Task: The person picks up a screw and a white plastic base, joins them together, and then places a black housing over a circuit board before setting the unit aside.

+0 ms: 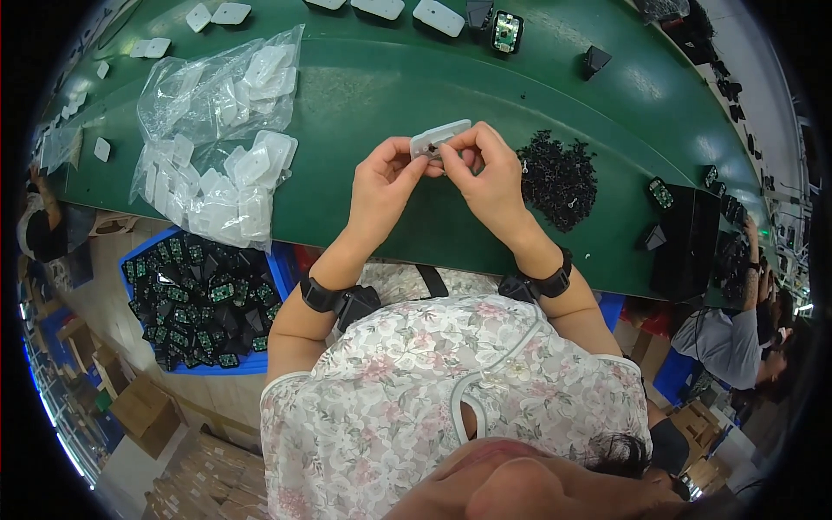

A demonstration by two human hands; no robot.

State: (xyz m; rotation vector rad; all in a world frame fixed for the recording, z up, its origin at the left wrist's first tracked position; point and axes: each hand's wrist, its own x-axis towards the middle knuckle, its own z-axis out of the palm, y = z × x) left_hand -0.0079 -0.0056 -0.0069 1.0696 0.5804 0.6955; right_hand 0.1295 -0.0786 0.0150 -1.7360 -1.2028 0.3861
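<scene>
Over the green worktable I hold up a translucent white plastic plate (440, 135) with rounded corners. My left hand (386, 178) grips its left end between thumb and fingers. At its right side, the thumb and fingertips of my right hand (487, 173) pinch close to a small dark piece (432, 149) on the plate's face. Whether those right fingers grip that piece or the plate itself is hard to make out. Just right of my right hand lies a loose pile of small black parts (560, 180).
Clear bags (217, 87) of white plates (251, 195) lie on the table (364, 87) to the left. Below them a blue bin (279, 269) holds black housings with green circuit boards. More plates and a housing (507, 33) line the far side. A black box (685, 243) stands right, near other people.
</scene>
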